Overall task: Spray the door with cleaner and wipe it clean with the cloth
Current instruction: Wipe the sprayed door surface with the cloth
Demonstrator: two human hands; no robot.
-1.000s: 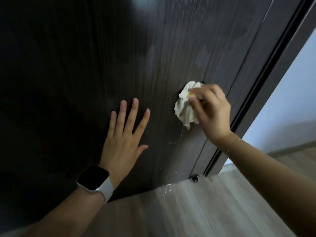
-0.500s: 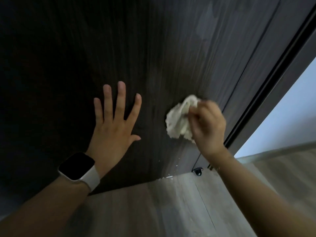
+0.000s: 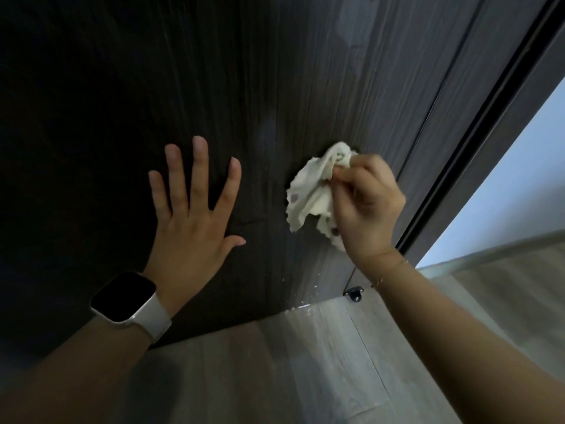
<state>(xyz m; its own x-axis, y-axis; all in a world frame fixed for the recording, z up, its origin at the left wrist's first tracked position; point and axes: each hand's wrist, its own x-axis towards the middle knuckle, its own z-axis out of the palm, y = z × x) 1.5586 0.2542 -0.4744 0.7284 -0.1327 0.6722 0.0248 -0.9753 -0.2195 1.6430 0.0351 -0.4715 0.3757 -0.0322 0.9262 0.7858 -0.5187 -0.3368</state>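
A dark wood-grain door (image 3: 275,71) fills most of the view. My right hand (image 3: 367,206) grips a crumpled cream cloth (image 3: 312,191) and holds it against the lower right part of the door. My left hand (image 3: 192,215), with a watch on the wrist, lies flat on the door with fingers spread, to the left of the cloth. White droplets speckle the door's bottom edge below the cloth. No spray bottle is in view.
The door frame (image 3: 477,142) runs up the right side, with a pale wall (image 3: 513,191) beyond it. A small black door stop (image 3: 354,293) sits at the door's lower corner. Grey wood-look floor (image 3: 305,362) lies below.
My right hand and the cloth slid down the door from a higher spot, then stayed low. My left hand has kept flat on the door. The view tilted downward.
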